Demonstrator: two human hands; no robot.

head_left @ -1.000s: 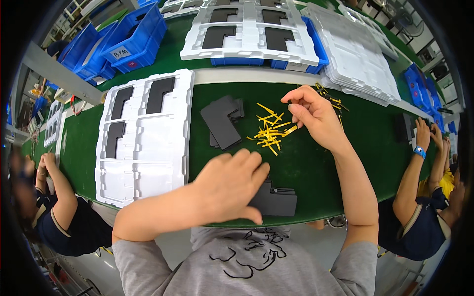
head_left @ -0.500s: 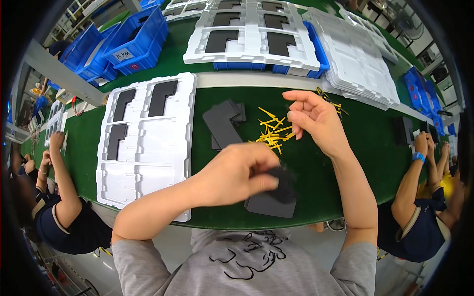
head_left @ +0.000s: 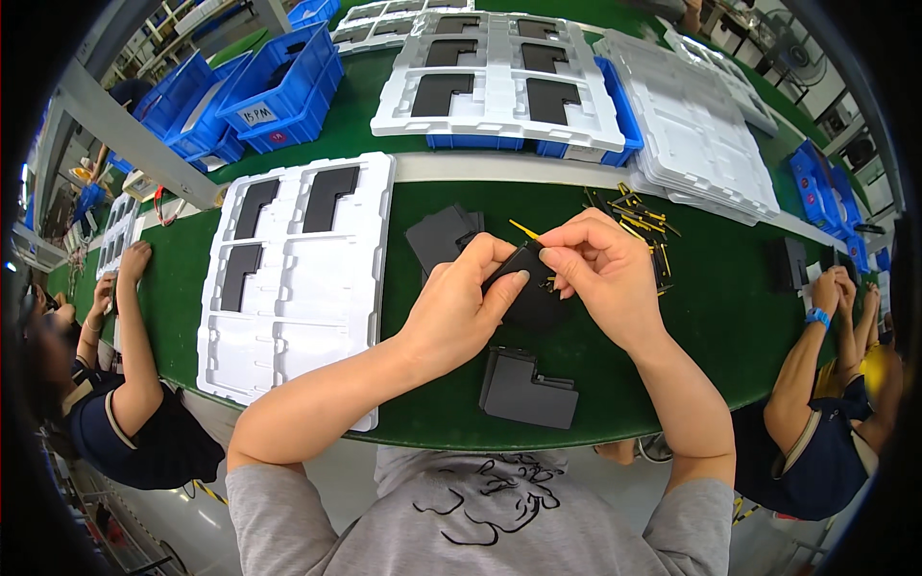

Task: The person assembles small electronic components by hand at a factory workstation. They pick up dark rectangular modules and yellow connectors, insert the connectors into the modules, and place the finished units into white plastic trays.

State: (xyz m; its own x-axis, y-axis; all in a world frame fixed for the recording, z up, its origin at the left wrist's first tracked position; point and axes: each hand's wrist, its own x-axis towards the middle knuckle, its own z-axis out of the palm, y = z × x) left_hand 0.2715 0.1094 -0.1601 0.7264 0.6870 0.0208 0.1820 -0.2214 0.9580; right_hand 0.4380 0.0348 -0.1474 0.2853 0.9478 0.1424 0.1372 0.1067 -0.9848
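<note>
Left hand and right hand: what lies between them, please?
In the head view, a flat black piece lies between the left hand and the right hand, with a yellow strip at its upper end.

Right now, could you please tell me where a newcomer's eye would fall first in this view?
Near the middle, probably the left hand holding a black piece, with the right hand at its upper edge, by a thin yellow strip. Next might come the white tray at left, with three dark pieces in it, and the blue bins at upper left.
</note>
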